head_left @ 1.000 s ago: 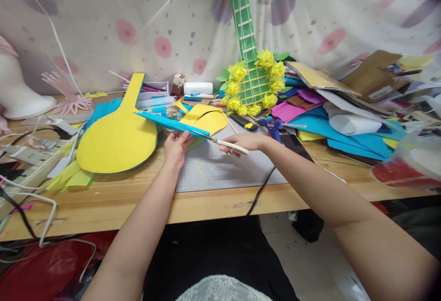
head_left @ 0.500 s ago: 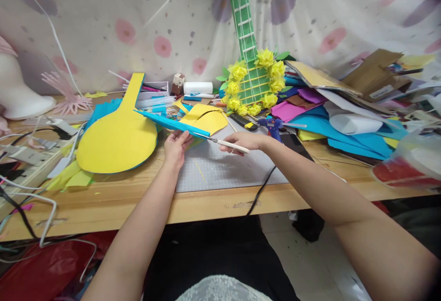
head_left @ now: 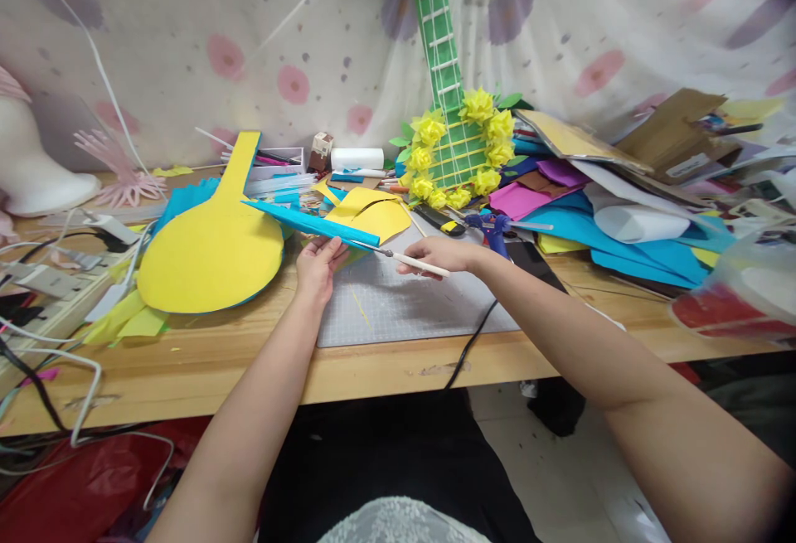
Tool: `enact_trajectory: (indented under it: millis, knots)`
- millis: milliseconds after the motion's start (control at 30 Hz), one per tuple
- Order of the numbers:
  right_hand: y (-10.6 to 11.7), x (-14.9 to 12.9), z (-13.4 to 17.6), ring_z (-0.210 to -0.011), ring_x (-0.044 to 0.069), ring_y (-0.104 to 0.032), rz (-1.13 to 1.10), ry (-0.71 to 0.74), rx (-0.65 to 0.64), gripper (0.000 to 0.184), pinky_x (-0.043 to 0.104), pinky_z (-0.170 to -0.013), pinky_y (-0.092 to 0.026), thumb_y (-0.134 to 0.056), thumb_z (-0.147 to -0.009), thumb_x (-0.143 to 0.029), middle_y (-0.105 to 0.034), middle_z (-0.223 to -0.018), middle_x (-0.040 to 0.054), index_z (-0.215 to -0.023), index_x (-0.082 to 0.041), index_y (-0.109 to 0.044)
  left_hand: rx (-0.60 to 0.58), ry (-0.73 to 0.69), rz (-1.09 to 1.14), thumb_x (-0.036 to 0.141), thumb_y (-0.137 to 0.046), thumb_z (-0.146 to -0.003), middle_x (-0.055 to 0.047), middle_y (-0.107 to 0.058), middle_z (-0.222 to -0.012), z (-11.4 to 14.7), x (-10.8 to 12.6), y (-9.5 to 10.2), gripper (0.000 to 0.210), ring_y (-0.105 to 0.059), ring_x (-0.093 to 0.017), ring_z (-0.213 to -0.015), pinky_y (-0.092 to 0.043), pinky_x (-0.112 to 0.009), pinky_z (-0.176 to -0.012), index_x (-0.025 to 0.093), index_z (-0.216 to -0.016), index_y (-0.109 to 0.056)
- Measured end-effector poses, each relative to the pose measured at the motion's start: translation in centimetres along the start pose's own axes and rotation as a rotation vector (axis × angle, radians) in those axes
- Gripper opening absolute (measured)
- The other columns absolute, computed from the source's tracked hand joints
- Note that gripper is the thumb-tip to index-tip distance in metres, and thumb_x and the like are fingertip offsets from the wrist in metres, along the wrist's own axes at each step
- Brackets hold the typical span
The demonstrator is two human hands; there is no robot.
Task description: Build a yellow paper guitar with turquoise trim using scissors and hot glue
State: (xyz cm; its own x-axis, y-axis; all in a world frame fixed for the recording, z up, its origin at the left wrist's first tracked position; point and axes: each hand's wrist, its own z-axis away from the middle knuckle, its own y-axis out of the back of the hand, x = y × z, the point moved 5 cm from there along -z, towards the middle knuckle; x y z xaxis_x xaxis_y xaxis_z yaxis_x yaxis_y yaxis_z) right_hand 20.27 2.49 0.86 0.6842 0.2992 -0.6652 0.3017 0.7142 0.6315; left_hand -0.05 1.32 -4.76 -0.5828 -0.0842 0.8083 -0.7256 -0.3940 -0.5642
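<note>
My left hand (head_left: 318, 268) pinches a long strip of blue paper (head_left: 311, 220) from below, near its right part. In my right hand (head_left: 439, 256) is a pair of scissors (head_left: 418, 263) with pale handles; the blades point left and lie along the lower edge of the blue strip, partly hidden by it. Both hands are above the grey cutting mat (head_left: 404, 311). Left of them lies a yellow guitar-shaped cutout (head_left: 211, 253) with blue edges. Behind the strip are cut pieces of yellow paper (head_left: 379, 210).
A green paper guitar with yellow flowers (head_left: 448, 124) leans at the back. A blue glue gun (head_left: 491, 230) lies right of the mat, its black cord (head_left: 469, 348) hanging over the table edge. Coloured sheets (head_left: 622, 232) and a clear bucket (head_left: 734, 298) are at right, a power strip (head_left: 46, 311) at left.
The scissor blades have closed slightly along the blue strip, and the handles have come closer together. Both hands stay in nearly the same place.
</note>
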Motion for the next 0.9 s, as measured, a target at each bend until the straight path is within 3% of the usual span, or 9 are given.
enact_trajectory:
  millis: [200, 500, 900]
  knots:
    - [0.1, 0.0, -0.1, -0.052, 0.008, -0.041, 0.118, 0.018, 0.061, 0.056, 0.024, -0.051, -0.027, -0.050, -0.069, -0.072, -0.045, -0.056, -0.0032, -0.065, -0.017, -0.050, 0.048, 0.024, -0.032, 0.010, -0.075, -0.060, 0.001, -0.065, -0.063, 0.1, -0.1, 0.3, 0.023, -0.061, -0.009, -0.056, -0.050, -0.025, -0.068, 0.012, -0.075, -0.059]
    - [0.1, 0.2, -0.1, -0.051, 0.008, -0.040, 0.115, 0.038, 0.049, 0.057, 0.023, -0.051, -0.026, -0.048, -0.068, -0.074, -0.045, -0.056, -0.0035, -0.066, -0.017, -0.050, 0.040, 0.073, -0.015, 0.009, -0.075, -0.062, 0.003, -0.062, -0.058, 0.5, -0.2, -0.1, 0.022, -0.059, -0.006, -0.052, -0.048, -0.019, -0.058, 0.012, -0.075, -0.058]
    - [-0.2, -0.2, -1.0, -0.053, 0.010, -0.041, 0.115, 0.050, 0.077, 0.055, 0.024, -0.053, -0.027, -0.050, -0.068, -0.073, -0.045, -0.055, -0.0038, -0.065, -0.018, -0.051, 0.037, 0.099, 0.013, 0.007, -0.074, -0.064, 0.001, -0.063, -0.059, 0.7, -0.8, -0.4, 0.019, -0.060, -0.007, -0.054, -0.050, -0.021, -0.063, 0.011, -0.073, -0.058]
